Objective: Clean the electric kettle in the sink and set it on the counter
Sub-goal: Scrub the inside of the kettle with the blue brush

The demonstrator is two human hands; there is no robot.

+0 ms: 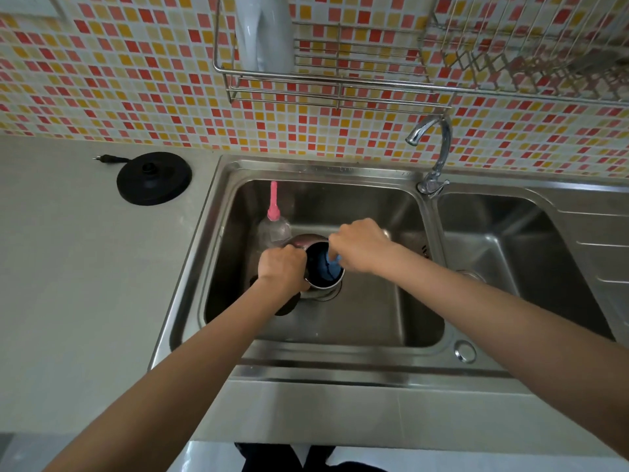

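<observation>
The steel electric kettle (320,284) stands in the left basin of the sink (374,321), its mouth open toward me. My left hand (282,267) grips the kettle's rim and handle side. My right hand (360,245) is closed on a blue cloth (332,267) and reaches into the kettle's opening. The cloth lies pushed down inside the dark interior. The kettle's lower body is mostly hidden by my left hand and wrist.
A clear soap bottle with a pink nozzle (273,223) stands in the basin just behind the kettle. The black kettle base (154,178) with its plug lies on the grey counter (85,284) at left. The faucet (435,155) rises between the two basins. Wire racks hang on the tiled wall.
</observation>
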